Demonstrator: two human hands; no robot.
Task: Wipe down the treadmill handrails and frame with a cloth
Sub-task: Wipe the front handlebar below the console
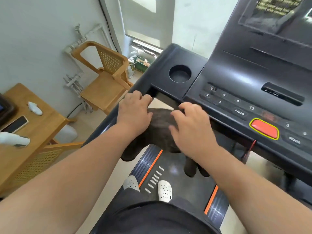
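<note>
A dark grey cloth (157, 132) is draped over the treadmill's front crossbar, below the black console (236, 85), and hangs down toward the belt (179, 181). My left hand (135, 114) rests on the cloth's left part, its fingers curled over the left handrail (101, 125) where it meets the console. My right hand (190, 125) presses on the cloth's right part, fingers bent over it near the console's front edge. Both hands touch the cloth.
The console has a round cup holder (179, 73), number buttons and a red stop button (264, 128). To the left stand a wooden chair (104, 78) and a wooden table (25, 125) with a phone and small white items. My white shoes (164, 190) stand on the belt.
</note>
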